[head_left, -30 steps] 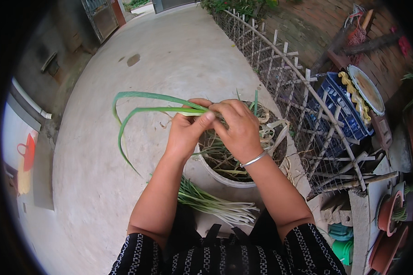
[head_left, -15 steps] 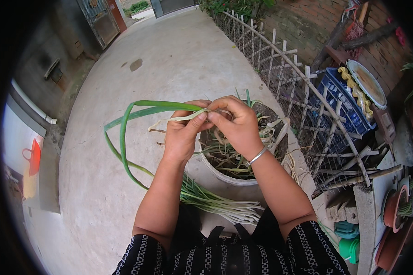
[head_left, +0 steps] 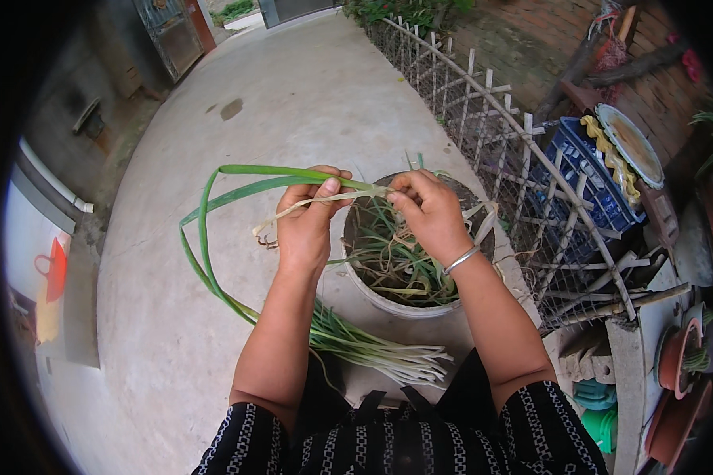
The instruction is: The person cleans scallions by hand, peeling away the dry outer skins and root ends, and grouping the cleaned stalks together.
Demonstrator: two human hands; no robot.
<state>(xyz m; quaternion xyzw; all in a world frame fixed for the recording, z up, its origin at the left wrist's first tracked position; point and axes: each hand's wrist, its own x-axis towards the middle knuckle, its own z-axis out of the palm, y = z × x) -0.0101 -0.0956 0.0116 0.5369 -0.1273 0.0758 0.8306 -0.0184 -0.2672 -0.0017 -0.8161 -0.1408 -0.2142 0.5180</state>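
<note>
While the left hand [head_left: 305,218] grips a long scallion [head_left: 214,237] near its pale stem, the right hand [head_left: 428,210] pinches a dry outer skin [head_left: 293,207] at the stem's end, both held over a bucket [head_left: 396,305] of trimmings. Peeling looks to be the step in hand; stripping the skin free would call for a steady pull away from the stalk. Cleaned scallions [head_left: 372,352] lie on the concrete floor [head_left: 158,348] just beside the bucket.
</note>
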